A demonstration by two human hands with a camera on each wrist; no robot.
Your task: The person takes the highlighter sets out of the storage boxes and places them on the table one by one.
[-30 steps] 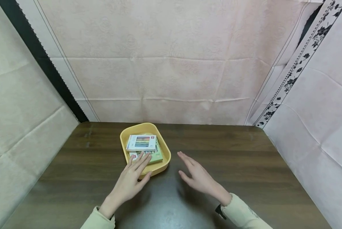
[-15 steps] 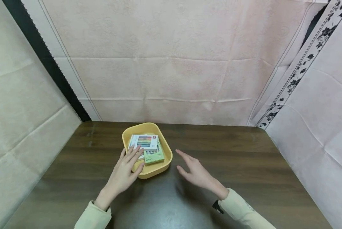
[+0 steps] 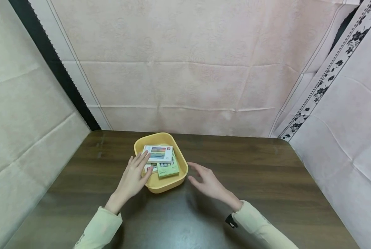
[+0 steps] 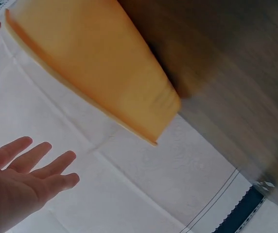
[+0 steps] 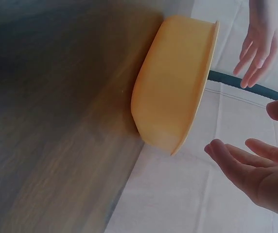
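Observation:
A yellow plastic basket (image 3: 183,162) stands on the table with small flat boxes inside. On top lies a white box (image 3: 161,154) printed with a row of coloured strips, overlapping a green box (image 3: 169,168). Part of another white packet (image 3: 154,169) shows below them. My left hand (image 3: 132,178), fingers extended, is over the basket's left rim and hides part of it. The left wrist view shows that hand (image 4: 29,177) apart from the basket wall (image 4: 100,63). My right hand (image 3: 208,182) is beside the basket's right rim, fingers loosely bent, holding nothing.
The basket sits toward the back of the brown wooden table (image 3: 235,162). Pale cloth (image 3: 185,83) hangs behind the table and along both sides. A black band (image 3: 53,65) runs down the left cloth, and a floral border (image 3: 325,83) down the right.
My left hand has moved left, from over the boxes to the basket's left rim. My right hand has come slightly closer to the right rim. The view has shifted a little.

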